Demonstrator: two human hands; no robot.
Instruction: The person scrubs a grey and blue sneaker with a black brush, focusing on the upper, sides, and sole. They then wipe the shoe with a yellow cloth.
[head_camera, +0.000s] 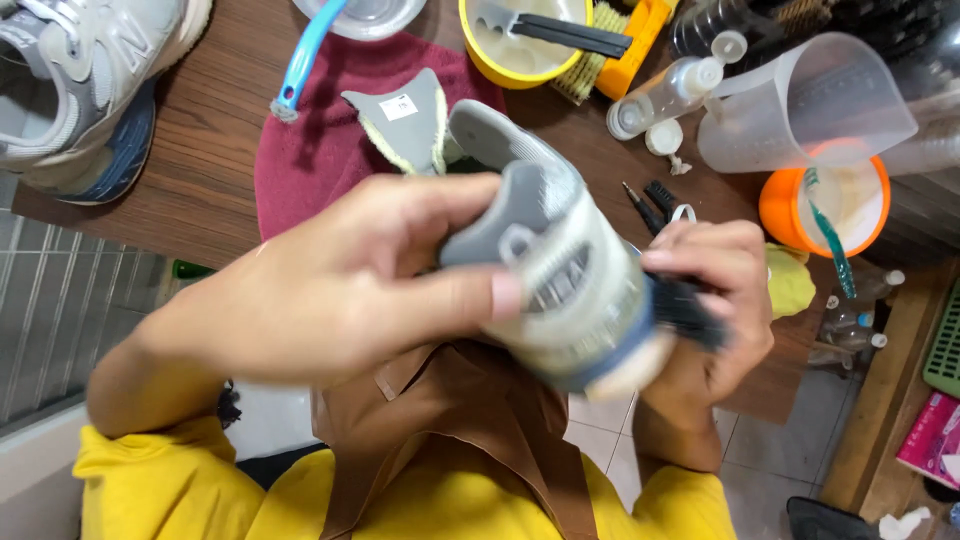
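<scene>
Over the near table edge, our left hand (350, 290) wraps the grey sneaker (560, 270), light but squishy, so we'd grip the firm heel; right hand (715, 310) clutches a black brush (685, 310).

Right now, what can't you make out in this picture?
Head view only:
- Grey shoe: blurred by motion; its far side is hidden by the left hand.
- Black brush: handle hidden inside the right hand.
- Second shoe: cut off by the top-left edge.

L hand (340, 290) – sneaker (560, 270), R hand (715, 300) – brush (685, 305)
</scene>
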